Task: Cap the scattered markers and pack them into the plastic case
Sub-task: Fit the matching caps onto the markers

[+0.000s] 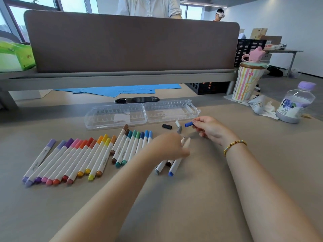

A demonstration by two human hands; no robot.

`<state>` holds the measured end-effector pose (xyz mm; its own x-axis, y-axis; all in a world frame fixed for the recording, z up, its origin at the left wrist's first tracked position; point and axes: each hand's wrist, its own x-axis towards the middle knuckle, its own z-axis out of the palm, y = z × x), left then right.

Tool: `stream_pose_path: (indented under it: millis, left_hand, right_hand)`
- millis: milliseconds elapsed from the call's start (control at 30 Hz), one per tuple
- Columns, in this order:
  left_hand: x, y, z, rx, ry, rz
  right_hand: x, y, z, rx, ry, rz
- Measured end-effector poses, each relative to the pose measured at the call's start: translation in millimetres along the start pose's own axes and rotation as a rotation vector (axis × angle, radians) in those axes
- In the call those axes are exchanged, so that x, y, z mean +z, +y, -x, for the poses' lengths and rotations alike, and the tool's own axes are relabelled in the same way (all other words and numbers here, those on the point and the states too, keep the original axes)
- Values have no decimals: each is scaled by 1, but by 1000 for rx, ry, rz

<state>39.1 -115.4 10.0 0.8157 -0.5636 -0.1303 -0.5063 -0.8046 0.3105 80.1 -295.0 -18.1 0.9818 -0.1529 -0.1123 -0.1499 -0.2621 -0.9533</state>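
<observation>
Markers, caps, clear case on tabletop.
Left hand grip holds uncapped markers; right hand, at 2 o'clock, pinches blue cap. Open plastic case at 12 o'clock; capped markers at 9.

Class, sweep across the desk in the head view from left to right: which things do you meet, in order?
green box → purple marker → yellow marker → left hand → blue cap → striped cup → water bottle

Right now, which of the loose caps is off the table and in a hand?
The blue cap, pinched by the right hand. The black cap and the grey cap lie on the table near the plastic case.
</observation>
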Motion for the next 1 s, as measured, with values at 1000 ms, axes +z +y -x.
stream_pose_path:
  millis: [1000]
  left_hand:
    - [-17,-36,1,-164,19,897]
  right_hand:
    - [18,-22,14,-196,-128,-118]
